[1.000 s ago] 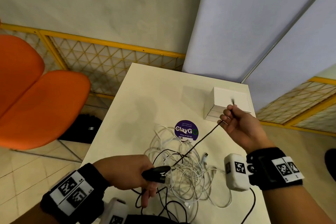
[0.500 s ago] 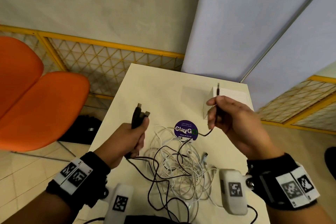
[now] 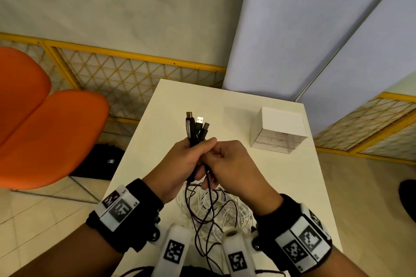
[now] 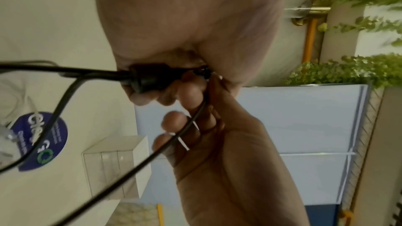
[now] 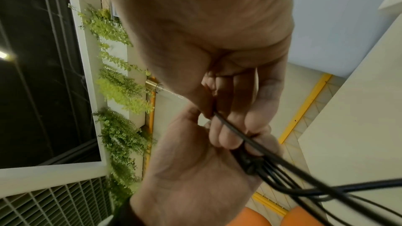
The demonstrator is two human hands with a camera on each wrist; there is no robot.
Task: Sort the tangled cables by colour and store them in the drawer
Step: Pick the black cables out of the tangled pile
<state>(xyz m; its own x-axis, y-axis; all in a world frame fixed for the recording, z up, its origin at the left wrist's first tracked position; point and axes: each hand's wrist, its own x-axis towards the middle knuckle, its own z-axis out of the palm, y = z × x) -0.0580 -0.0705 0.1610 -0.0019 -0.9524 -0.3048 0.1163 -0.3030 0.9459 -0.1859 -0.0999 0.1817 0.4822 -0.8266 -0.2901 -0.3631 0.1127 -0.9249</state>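
Fingers of the left hand (image 3: pixel 180 164) curl around the black cables (image 3: pixel 195 129), plugs upright. Right hand (image 3: pixel 229 164) pinches one black strand beside them, above the white cables (image 3: pixel 227 211).

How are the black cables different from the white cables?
The black cables are dark, while the white cables are pale. The black cables' plug ends are bunched together and lifted, gripped by the left hand with the right hand pinching one; the white cables lie untouched in a loose heap on the table. Both are thin and still tangled together lower down.
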